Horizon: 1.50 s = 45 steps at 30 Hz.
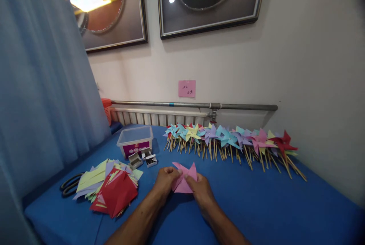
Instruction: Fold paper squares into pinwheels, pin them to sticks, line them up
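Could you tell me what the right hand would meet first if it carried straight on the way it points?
Likely the pink paper the right hand already grips; beyond it, the left hand.

Single view, head-worn: the camera is sitting on my head, looking forward and slightly down across the blue cloth-covered table (256,203) toward the pale plastered wall (299,66). It is framing my forearms close at the bottom edge, the wall farther off. No second view.
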### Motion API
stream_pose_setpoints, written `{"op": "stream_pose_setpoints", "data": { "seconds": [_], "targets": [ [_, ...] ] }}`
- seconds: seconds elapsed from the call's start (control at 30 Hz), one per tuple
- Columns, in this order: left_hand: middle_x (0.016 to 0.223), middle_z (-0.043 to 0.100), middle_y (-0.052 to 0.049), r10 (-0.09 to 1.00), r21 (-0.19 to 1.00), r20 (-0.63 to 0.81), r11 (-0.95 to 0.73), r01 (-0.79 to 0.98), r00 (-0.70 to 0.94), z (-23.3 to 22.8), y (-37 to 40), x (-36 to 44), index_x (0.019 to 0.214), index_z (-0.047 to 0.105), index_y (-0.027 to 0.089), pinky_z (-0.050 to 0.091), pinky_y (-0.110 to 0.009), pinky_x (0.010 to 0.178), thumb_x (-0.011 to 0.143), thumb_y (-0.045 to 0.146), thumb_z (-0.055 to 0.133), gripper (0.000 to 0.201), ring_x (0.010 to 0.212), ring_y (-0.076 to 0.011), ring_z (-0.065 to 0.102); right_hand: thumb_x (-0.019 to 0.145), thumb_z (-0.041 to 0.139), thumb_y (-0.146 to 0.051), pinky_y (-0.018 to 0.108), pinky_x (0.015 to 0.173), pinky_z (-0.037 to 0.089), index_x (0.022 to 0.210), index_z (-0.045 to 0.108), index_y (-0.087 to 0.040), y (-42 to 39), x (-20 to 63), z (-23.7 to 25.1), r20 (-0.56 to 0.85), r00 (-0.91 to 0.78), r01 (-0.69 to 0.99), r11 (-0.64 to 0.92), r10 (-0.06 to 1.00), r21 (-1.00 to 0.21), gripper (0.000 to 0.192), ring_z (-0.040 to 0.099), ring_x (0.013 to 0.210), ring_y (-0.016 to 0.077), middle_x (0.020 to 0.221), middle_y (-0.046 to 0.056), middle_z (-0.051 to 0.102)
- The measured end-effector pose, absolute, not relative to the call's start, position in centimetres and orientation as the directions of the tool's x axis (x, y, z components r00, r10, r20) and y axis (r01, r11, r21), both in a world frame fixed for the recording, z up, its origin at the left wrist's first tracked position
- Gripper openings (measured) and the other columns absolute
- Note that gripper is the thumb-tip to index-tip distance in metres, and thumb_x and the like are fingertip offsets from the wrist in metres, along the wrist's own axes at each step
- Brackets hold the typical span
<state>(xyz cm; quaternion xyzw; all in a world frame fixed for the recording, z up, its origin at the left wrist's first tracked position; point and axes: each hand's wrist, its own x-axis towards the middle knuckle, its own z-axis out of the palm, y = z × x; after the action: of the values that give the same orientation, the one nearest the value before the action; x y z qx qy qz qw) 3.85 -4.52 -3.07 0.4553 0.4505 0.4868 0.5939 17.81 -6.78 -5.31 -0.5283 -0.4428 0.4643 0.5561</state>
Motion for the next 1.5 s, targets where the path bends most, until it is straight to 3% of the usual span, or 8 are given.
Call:
{"op": "stream_pose_setpoints", "data": {
  "seconds": [0.17, 0.37, 0.63, 0.8, 0.97, 1.1, 1.27, 1.5],
  "targets": [
    [0.055, 0.059, 0.001, 0.955, 0.927, -0.166, 0.236, -0.293, 0.244, -2.3, -5.0, 3.6, 0.059, 0.055, 0.017, 0.036, -0.024, 0.054, 0.047, 0.030, 0.087, 0.037, 0.050, -0.0107, 0.049, 0.074, 0.071, -0.045, 0.026, 0.052, 0.046, 0.083, 0.077, -0.016, -7.4, 17.7, -4.5, 0.023, 0.144, -0.034, 0.028, 0.989, -0.999, 0.031, 0.063, 0.061, 0.0187, 0.069, 0.004, 0.072],
    [0.057, 0.062, 0.002, 0.956, 0.920, -0.185, 0.250, -0.301, 0.227, -1.8, -5.4, 4.1, 0.060, 0.056, 0.019, 0.041, -0.026, 0.058, 0.048, 0.025, 0.084, 0.031, 0.052, -0.0126, 0.054, 0.069, 0.074, -0.040, 0.026, 0.052, 0.045, 0.081, 0.077, -0.014, -6.6, 17.8, -5.0, 0.019, 0.120, -0.038, 0.024, 0.993, -0.999, 0.028, 0.062, 0.059, 0.0181, 0.067, 0.004, 0.071],
    [0.046, 0.052, 0.004, 0.982, 0.964, -0.151, 0.172, -0.203, 0.115, -2.1, -4.9, 4.7, 0.055, 0.051, 0.021, 0.031, -0.024, 0.049, 0.050, 0.026, 0.079, 0.029, 0.044, -0.0101, 0.043, 0.067, 0.077, -0.045, 0.027, 0.053, 0.043, 0.077, 0.075, -0.015, -6.3, 18.2, -4.9, 0.029, 0.122, -0.069, 0.038, 0.992, -0.997, 0.032, 0.060, 0.058, 0.0177, 0.065, 0.003, 0.070],
    [0.045, 0.048, 0.005, 0.986, 0.955, -0.137, 0.156, -0.253, 0.091, -3.2, -4.7, 4.7, 0.056, 0.052, 0.020, 0.026, -0.023, 0.047, 0.054, 0.030, 0.076, 0.026, 0.043, -0.0087, 0.038, 0.066, 0.077, -0.055, 0.026, 0.049, 0.038, 0.063, 0.062, -0.020, -6.2, 18.4, -5.4, 0.020, 0.173, -0.193, 0.054, 0.985, -0.980, 0.038, 0.050, 0.050, 0.0142, 0.053, -0.002, 0.059],
    [0.052, 0.056, 0.002, 0.984, 0.943, -0.127, 0.158, -0.293, 0.123, -3.4, -4.7, 4.3, 0.063, 0.060, 0.018, 0.035, -0.024, 0.051, 0.058, 0.029, 0.078, 0.022, 0.047, -0.0108, 0.046, 0.065, 0.082, -0.050, 0.030, 0.060, 0.049, 0.085, 0.070, -0.020, -6.7, 17.8, -5.0, 0.022, 0.097, -0.307, 0.051, 0.995, -0.950, 0.039, 0.065, 0.063, 0.0208, 0.071, 0.003, 0.073],
    [0.051, 0.056, 0.003, 0.989, 0.954, -0.124, 0.142, -0.265, 0.083, -3.6, -4.6, 4.4, 0.064, 0.060, 0.017, 0.036, -0.024, 0.051, 0.057, 0.028, 0.079, 0.023, 0.046, -0.0104, 0.046, 0.061, 0.085, -0.045, 0.031, 0.064, 0.051, 0.087, 0.070, -0.019, -7.2, 17.4, -4.4, 0.048, 0.145, -0.255, 0.085, 0.988, -0.963, 0.040, 0.069, 0.070, 0.0237, 0.079, 0.005, 0.076],
    [0.046, 0.051, 0.005, 0.987, 0.972, -0.146, 0.155, -0.178, 0.061, -3.0, -5.0, 4.7, 0.056, 0.051, 0.019, 0.031, -0.023, 0.047, 0.058, 0.021, 0.078, 0.027, 0.042, -0.0085, 0.041, 0.062, 0.084, -0.044, 0.030, 0.062, 0.051, 0.085, 0.068, -0.019, -7.0, 17.4, -4.5, 0.058, 0.193, -0.175, 0.093, 0.979, -0.980, 0.037, 0.067, 0.067, 0.0221, 0.075, 0.003, 0.074],
    [0.045, 0.051, 0.005, 0.988, 0.984, -0.141, 0.147, -0.097, 0.060, -2.6, -5.0, 4.7, 0.054, 0.053, 0.018, 0.030, -0.023, 0.046, 0.060, 0.021, 0.079, 0.027, 0.042, -0.0089, 0.041, 0.064, 0.081, -0.045, 0.030, 0.060, 0.050, 0.084, 0.067, -0.021, -6.9, 17.7, -4.6, 0.095, 0.207, -0.108, 0.120, 0.974, -0.987, 0.035, 0.065, 0.066, 0.0219, 0.071, 0.001, 0.071]
  ]
}}
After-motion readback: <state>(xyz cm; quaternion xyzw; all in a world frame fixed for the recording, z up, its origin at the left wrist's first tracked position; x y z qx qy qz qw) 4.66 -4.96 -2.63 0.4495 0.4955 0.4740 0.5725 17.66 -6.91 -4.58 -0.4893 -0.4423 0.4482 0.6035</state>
